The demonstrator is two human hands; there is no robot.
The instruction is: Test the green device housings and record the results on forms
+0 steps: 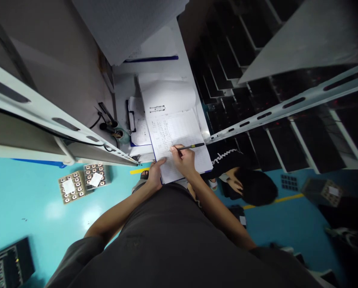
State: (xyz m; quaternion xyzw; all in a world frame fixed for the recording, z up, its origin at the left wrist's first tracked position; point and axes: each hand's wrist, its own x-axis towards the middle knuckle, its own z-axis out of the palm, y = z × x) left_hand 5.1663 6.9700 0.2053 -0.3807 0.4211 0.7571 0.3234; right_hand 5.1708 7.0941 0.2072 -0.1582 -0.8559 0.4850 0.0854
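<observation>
Handwritten sheets sit right under the pen grip. Left to right: a cup with dark stuff poking out is off to the grip's left, then a clipboard a bit nearer. Left hand has its thumb on the sheets' edge, fingers hidden, so can't tell if it's pinching. Right hand pinches a dark pen. Co-worker's head is right of that.

Bare forearms forward, right hand in a fingertip pinch, left hand thumb-uppermost nearby.
</observation>
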